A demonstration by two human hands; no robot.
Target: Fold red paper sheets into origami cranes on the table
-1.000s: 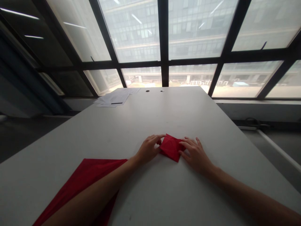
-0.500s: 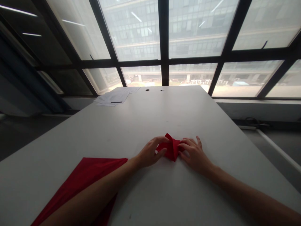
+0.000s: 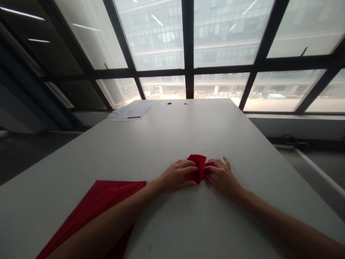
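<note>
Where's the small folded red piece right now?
In the head view, the small folded red piece is between the left hand and right hand.

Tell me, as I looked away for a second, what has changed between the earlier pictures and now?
The left hand has moved right, toward the right hand, its fingers now over the small red piece. That piece lay spread out; its left part is now raised and bent rightward. The right hand stays on its right end; the large red piece and papers look unmoved.
</note>
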